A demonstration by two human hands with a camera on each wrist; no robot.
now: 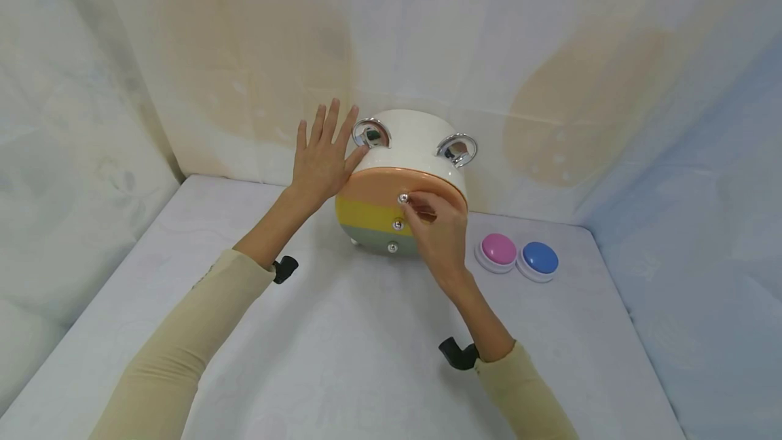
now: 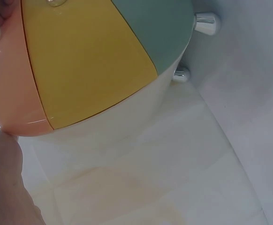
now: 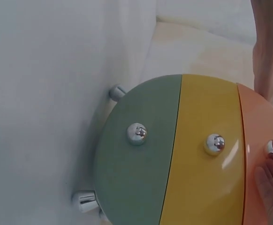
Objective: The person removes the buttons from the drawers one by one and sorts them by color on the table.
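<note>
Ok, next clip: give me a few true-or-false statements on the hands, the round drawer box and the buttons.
1. The right hand pinches the top drawer knob of the round drawer box. True.
2. The left hand grips the yellow drawer's knob. False: it rests flat against the box's left side, fingers straight.
3. The pink button and blue button sit right of the box. True.
4. The green drawer is at the top. False: it is the lowest; orange is on top.

front tabletop (image 1: pixel 342 358): open | drawer box (image 1: pixel 421 138): blocks the back centre, against the wall | pink button (image 1: pixel 498 250), blue button (image 1: pixel 540 259): crowd its right side
</note>
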